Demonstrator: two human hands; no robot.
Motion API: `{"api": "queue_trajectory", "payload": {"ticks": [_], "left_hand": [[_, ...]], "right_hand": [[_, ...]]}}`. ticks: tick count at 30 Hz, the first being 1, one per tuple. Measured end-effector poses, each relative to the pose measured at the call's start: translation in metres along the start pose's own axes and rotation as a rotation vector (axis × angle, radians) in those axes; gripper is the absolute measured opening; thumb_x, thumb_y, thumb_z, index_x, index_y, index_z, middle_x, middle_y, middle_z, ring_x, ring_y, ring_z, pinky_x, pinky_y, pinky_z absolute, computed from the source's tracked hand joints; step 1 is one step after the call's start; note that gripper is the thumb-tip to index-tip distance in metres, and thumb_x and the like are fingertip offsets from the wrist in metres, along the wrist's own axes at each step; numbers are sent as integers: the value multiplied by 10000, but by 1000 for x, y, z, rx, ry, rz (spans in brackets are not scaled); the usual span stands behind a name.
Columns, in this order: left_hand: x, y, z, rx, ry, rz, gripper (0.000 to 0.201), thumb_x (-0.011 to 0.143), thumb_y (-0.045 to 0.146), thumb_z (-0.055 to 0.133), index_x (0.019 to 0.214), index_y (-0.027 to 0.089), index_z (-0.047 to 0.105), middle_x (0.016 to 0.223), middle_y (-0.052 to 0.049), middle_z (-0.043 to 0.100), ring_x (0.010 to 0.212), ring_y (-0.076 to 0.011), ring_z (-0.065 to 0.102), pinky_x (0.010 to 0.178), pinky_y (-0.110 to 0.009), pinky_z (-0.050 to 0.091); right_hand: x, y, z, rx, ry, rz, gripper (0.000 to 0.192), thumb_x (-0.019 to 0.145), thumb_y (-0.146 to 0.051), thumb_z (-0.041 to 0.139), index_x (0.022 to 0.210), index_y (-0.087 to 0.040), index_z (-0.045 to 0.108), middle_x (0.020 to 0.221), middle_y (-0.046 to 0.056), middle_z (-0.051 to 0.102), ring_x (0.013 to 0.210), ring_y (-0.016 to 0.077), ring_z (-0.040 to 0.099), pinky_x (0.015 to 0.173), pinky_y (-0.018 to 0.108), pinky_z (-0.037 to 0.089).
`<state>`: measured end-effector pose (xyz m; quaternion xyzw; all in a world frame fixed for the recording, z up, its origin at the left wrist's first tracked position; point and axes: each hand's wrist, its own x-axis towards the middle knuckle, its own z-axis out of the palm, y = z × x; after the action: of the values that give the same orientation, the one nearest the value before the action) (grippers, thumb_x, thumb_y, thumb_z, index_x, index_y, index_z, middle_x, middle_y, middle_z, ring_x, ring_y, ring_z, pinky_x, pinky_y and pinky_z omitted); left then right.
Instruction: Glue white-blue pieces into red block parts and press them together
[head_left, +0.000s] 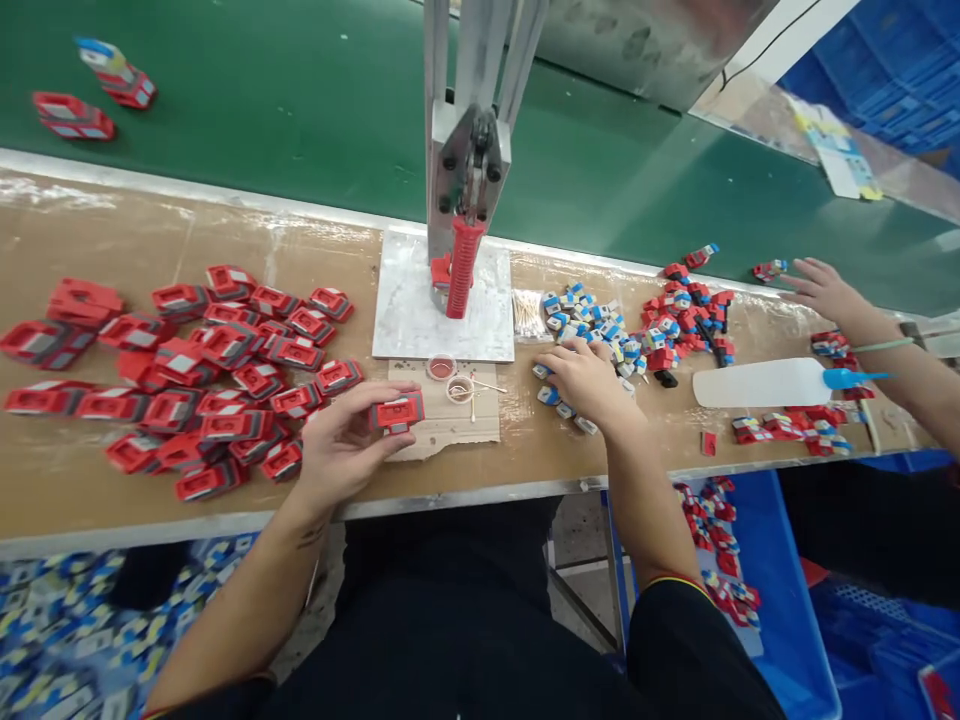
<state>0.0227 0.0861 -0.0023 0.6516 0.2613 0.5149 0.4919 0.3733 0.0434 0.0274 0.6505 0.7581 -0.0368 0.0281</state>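
My left hand (346, 440) holds a red toy car body (397, 411) between thumb and fingers, above a torn piece of cardboard (450, 440). Many similar red and grey car bodies (232, 345) lie heaped on the bench to the left. On the right, my right hand (589, 380) reaches down onto a pile of small blue and white toy pieces (581, 310); its fingertips are among them, and whether they grip one is hidden. Two small round dishes, one with red contents (441, 368) and one with cotton swabs (460, 389), sit on the cardboard between my hands.
A press with a red handle (466, 265) stands on a metal plate (390, 335) ahead. Behind runs a green conveyor belt (300, 120) carrying toy pieces. A white squeeze bottle (761, 383) lies at right, near a co-worker's hand (832, 295). A blue bin (787, 580) stands below.
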Motion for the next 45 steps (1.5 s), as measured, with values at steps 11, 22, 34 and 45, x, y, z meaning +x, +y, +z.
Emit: {"api": "queue_trajectory", "payload": {"ticks": [11,22,34,45], "left_hand": [[-4,30,39,-37,-144,-45,338,781,229,956,1078,207,796,1030,-91,800,961,-223,788,853,-317,638],[-16,34,63,-117,-170,-48,369,806,322,951,1106,202,772,1049,-85,745,957,-203,738,846,-312,614],[-32,25,55,-413,-164,-267,487,817,361,949,1208,235,687,1091,-70,774,946,-192,800,851,-266,643],[-41,20,61,-203,-87,-109,378,854,263,907,1179,217,721,1205,-131,804,1179,-250,781,1025,-358,646]], "right_hand": [[-62,-78,6,1520,698,72,443,863,-546,869,1133,-342,583,950,-24,727,702,148,678,606,265,546],[-71,-124,10,1796,616,67,356,896,-510,857,1141,-313,691,933,15,787,615,144,725,512,251,577],[-77,-120,-1,1053,810,-200,489,954,-101,718,1359,-370,666,1143,63,796,1014,221,785,794,376,688],[-73,-133,-13,877,734,-249,492,963,-178,766,1417,-347,677,1068,71,830,929,249,819,766,382,707]]}}
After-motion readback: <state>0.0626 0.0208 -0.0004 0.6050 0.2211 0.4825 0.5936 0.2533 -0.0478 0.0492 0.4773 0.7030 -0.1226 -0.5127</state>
